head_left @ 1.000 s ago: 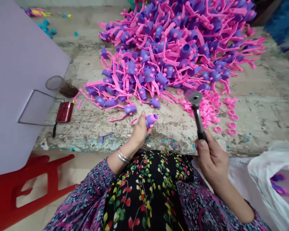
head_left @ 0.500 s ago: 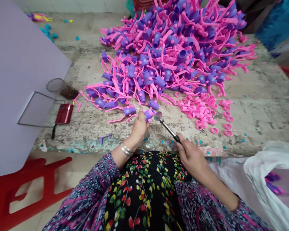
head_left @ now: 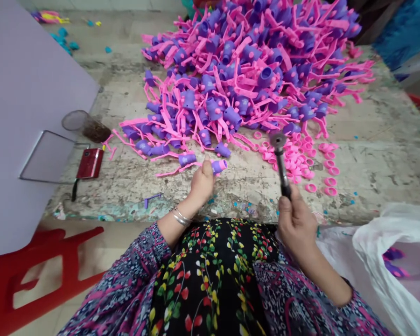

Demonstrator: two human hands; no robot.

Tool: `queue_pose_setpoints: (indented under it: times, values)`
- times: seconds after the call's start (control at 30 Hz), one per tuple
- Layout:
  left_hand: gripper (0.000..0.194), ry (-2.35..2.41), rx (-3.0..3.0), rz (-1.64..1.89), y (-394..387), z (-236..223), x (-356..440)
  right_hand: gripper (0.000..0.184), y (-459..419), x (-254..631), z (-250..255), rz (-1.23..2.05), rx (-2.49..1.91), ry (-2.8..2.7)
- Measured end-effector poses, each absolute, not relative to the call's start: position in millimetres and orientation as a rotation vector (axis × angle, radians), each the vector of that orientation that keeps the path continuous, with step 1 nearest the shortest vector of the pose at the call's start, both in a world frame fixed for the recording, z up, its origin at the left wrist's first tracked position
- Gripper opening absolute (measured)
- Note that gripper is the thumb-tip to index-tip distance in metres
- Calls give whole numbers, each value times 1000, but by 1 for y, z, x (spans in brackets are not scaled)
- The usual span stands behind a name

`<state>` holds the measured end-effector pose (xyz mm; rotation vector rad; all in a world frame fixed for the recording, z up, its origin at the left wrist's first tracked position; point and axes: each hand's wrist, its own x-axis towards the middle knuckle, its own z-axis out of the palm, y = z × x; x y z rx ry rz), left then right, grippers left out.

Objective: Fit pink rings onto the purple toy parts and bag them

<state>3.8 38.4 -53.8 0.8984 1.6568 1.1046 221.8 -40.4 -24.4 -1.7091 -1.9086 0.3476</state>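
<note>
Below the near edge of the table (head_left: 381, 149), a red stool (head_left: 2, 289) is seen at the left and an open white bag (head_left: 371, 231) at the right, purple and pink pieces showing inside. Just in from that edge, a thin purple part (head_left: 152, 199) is left lying, and here come the hands: by the left hand (head_left: 201, 183), closed with the thumb on top, a purple toy body (head_left: 217, 167) is gripped over the table near the middle of the near edge, its pink-ringed mouth turned right. By the right hand (head_left: 298, 218), folded round the dark grip, a metal hammer (head_left: 282, 170) is held up, its round head seen against the left side of the loose pink rings (head_left: 303, 163); whether anything is touched by that head cannot be told. Towards the left edge, a red phone-like object (head_left: 90, 163) is laid, with a tilted glass (head_left: 97, 130) beyond it. Farther back, the middle is filled by a great heap of purple-and-pink parts (head_left: 245, 79), and blue bits (head_left: 66, 42) are scattered near the far left corner.
</note>
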Motion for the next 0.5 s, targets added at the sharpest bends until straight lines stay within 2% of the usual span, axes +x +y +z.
queue_pose_setpoints:
  times: [0.1,0.17,0.3,0.5]
  values:
    - [50,1608,896,1056,37,-52,8,47,-41,218,-25,550,-1589,-2115]
    - [51,1566,812,1078,35,-49,10,46,-37,219,-28,589,-1612,-2058]
    - [46,1447,684,1182,30,-39,11,49,-25,230,-36,352,-1839,-1928]
    - [48,1365,589,1162,19,-29,19,44,-18,225,-50,84,-2051,-2389]
